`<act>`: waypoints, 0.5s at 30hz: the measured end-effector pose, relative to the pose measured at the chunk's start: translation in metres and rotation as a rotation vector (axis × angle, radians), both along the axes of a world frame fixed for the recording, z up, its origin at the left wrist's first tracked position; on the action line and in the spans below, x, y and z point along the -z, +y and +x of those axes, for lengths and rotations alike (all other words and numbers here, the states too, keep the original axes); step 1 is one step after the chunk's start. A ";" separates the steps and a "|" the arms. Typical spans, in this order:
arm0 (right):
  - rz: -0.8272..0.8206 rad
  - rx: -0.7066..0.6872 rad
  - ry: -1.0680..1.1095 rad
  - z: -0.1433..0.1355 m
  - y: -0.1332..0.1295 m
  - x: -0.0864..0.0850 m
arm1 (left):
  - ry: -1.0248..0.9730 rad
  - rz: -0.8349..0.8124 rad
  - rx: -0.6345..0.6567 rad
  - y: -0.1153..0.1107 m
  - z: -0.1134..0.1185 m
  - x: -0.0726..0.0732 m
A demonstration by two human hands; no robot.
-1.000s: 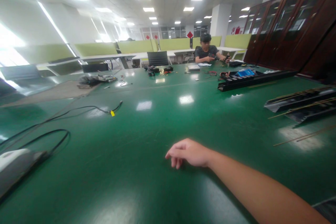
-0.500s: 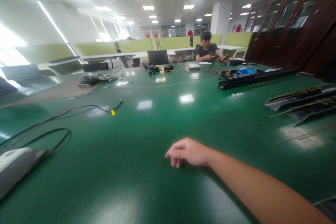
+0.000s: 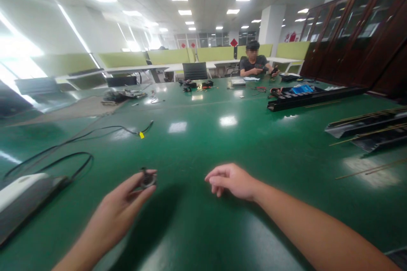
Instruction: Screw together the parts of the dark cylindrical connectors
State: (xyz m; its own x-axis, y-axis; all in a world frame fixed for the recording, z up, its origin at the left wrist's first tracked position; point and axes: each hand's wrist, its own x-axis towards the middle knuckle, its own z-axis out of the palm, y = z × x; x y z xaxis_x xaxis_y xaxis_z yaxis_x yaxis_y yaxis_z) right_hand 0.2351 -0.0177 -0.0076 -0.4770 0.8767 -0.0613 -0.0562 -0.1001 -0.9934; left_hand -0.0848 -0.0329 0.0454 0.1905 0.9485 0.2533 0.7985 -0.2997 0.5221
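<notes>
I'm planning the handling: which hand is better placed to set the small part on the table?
Likely the left: the left hand pinches the part above the table. The right hand is apart from it, with nothing visible in its grasp.

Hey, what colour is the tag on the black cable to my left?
The cable tag is bright yellow, seen in the head view.

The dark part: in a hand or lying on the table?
In a hand: the part is pinched between the thumb and fingers of the left hand, seemingly above the table.
</notes>
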 end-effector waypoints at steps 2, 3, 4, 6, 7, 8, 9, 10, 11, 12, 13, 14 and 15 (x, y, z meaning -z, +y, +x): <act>0.049 0.120 -0.054 0.000 0.003 0.003 | 0.046 -0.016 0.214 0.011 0.039 0.002; 0.086 0.183 -0.100 0.000 0.004 0.005 | 0.080 -0.002 0.305 0.016 0.059 0.003; 0.134 0.240 -0.156 0.001 0.005 0.007 | 0.101 0.016 0.380 0.019 0.076 0.004; 0.245 0.306 -0.270 0.002 0.005 0.010 | 0.122 0.035 0.479 0.024 0.102 0.008; 0.295 0.318 -0.316 0.003 0.004 0.011 | 0.111 0.052 0.496 0.026 0.109 0.012; 0.335 0.320 -0.354 0.003 0.004 0.012 | 0.088 0.073 0.490 0.028 0.112 0.017; 0.365 0.316 -0.383 0.003 0.002 0.012 | 0.057 0.096 0.468 0.030 0.113 0.022; 0.382 0.311 -0.403 0.003 0.001 0.012 | 0.019 0.118 0.437 0.032 0.112 0.027; 0.395 0.303 -0.416 0.002 0.000 0.012 | -0.018 0.132 0.409 0.034 0.109 0.031; 0.402 0.297 -0.427 0.002 -0.002 0.012 | -0.049 0.138 0.391 0.035 0.106 0.035; 0.409 0.292 -0.437 0.001 -0.003 0.011 | -0.074 0.139 0.385 0.036 0.103 0.038; 0.417 0.286 -0.449 0.001 -0.004 0.011 | -0.096 0.141 0.390 0.037 0.101 0.039; 0.426 0.283 -0.461 0.000 -0.005 0.011 | -0.116 0.145 0.397 0.038 0.100 0.040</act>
